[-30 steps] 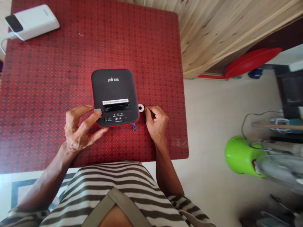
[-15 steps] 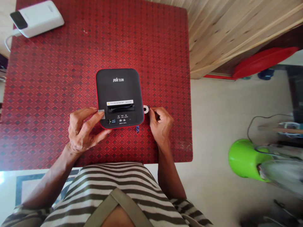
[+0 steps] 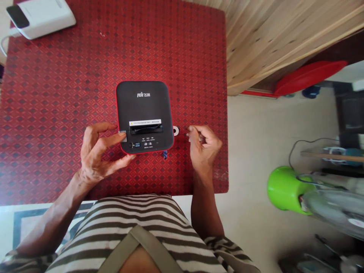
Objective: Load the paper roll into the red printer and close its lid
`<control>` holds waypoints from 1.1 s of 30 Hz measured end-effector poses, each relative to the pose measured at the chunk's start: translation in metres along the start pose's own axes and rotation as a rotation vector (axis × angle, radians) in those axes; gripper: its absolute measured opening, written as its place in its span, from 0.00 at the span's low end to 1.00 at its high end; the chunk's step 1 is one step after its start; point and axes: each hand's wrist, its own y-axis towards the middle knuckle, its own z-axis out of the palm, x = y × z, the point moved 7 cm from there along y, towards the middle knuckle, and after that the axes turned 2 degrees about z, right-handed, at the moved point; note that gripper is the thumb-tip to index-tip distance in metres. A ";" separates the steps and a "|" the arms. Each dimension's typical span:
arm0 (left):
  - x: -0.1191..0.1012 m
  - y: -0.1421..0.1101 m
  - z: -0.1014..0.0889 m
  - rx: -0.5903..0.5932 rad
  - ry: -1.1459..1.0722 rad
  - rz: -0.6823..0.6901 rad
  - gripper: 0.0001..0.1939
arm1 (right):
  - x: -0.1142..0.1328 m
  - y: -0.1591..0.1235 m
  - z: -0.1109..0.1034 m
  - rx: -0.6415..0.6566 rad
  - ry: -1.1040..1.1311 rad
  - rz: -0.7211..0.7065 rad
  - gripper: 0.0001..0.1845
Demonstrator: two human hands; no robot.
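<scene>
A black receipt printer (image 3: 145, 108) with a red rim lies on the red patterned table, its paper slot and small buttons facing up. My left hand (image 3: 99, 151) grips its lower left corner: the index finger presses a small grey tab (image 3: 123, 135) on the top, the thumb lies along the front edge and other fingers touch the left side. From the printer's right side a white ring-shaped end (image 3: 176, 131) sticks out. My right hand (image 3: 205, 146) is pinched closed just right of that ring, apart from it. A tiny dark bit shows at its fingertips, too small to name.
The red table (image 3: 85, 68) has a white power bank-like box (image 3: 45, 19) with a cable at its far left corner. A wooden panel (image 3: 256, 38) stands at the right. On the floor are a green bucket (image 3: 284, 189) and a fan (image 3: 338, 212).
My right hand has drawn away to the right from the white ring, fingers still pinched. My left hand keeps its hold on the printer. The whole view has shifted slightly.
</scene>
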 end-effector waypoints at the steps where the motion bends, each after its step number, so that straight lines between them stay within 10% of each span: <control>1: 0.001 0.001 0.001 0.012 -0.007 -0.014 0.22 | 0.010 0.003 -0.004 -0.013 -0.016 -0.030 0.16; 10: 0.005 0.005 0.011 0.025 -0.049 0.000 0.20 | 0.117 0.014 -0.005 0.004 0.014 -0.500 0.17; 17: 0.006 -0.006 0.016 -0.068 -0.045 0.042 0.24 | 0.141 0.028 0.047 0.384 -0.178 -0.692 0.13; 25: 0.004 -0.008 0.018 -0.082 -0.045 0.052 0.25 | 0.143 0.053 0.135 0.677 -0.571 -0.642 0.18; 33: 0.001 -0.005 0.018 -0.130 -0.089 0.123 0.31 | 0.167 0.054 0.142 0.810 -0.766 -0.525 0.29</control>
